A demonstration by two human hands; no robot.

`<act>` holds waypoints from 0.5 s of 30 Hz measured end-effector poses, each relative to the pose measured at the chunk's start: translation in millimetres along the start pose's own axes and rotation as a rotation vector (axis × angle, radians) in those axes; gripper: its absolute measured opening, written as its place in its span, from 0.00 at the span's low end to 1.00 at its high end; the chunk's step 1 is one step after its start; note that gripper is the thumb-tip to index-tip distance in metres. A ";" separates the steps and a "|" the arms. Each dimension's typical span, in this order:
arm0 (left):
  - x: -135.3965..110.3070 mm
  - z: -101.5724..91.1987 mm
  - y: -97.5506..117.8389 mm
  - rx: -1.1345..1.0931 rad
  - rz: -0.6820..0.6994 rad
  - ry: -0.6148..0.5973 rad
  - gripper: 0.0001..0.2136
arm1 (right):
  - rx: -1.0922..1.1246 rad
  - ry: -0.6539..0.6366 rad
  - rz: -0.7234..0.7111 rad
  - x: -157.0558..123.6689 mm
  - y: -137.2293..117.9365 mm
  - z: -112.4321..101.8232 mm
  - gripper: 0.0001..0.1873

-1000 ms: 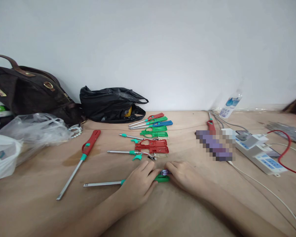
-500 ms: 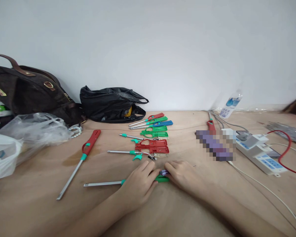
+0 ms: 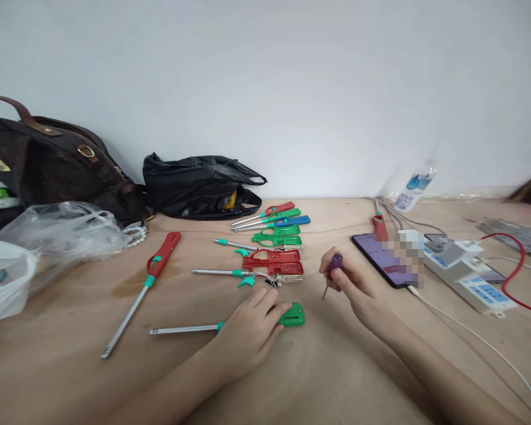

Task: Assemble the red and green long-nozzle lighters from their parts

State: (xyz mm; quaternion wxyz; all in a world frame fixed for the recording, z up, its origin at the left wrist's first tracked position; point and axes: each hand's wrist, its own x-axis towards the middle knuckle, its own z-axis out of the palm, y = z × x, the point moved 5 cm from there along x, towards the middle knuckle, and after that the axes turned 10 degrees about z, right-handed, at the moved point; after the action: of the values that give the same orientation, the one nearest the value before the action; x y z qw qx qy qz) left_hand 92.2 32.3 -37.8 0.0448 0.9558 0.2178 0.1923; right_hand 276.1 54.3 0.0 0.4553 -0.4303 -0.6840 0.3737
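Under my left hand [image 3: 254, 321] lies a green gas lighter [image 3: 294, 314] with a long metal barrel pointing left; my fingers are wrapped over its handle and hide the trigger part. My right hand [image 3: 349, 283] grips a screwdriver [image 3: 335, 264] with a purple handle, held upright with its thin shaft pointing down, to the right of the lighter's end. Just beyond my hands lie opened red lighter shell halves [image 3: 272, 261] and green shell halves [image 3: 278, 237], beside loose metal barrels, teal parts and clear gas tanks.
Several whole lighters [image 3: 283, 221] lie further back. A red lighter [image 3: 164, 254] rests at left. Plastic bags [image 3: 66, 233], a black bag [image 3: 194, 186] and a dark handbag [image 3: 57, 165] stand behind. At right are a phone [image 3: 380, 260], a power strip [image 3: 473, 283], cables and a water bottle [image 3: 416, 186].
My right hand has moved right and up from the green lighter with the screwdriver, uncovering the handle's end. My left hand stays on the lighter.
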 end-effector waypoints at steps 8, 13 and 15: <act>-1.2 0.6 -0.1 -0.007 0.004 0.007 0.14 | 0.217 -0.158 0.026 -1.9 7.8 14.3 0.14; -1.5 2.0 -0.7 -0.011 0.005 -0.008 0.15 | 0.184 -0.164 0.001 -1.6 7.5 16.2 0.16; -1.4 1.4 -0.7 -0.010 0.007 0.007 0.14 | 0.173 -0.163 -0.004 -1.6 7.9 16.7 0.16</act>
State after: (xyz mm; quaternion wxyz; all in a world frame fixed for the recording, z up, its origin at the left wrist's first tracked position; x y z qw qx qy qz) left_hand 91.3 32.3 -39.6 0.0483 0.9556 0.2138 0.1969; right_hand 262.7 53.5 -12.8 0.4343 -0.3560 -0.6849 0.4643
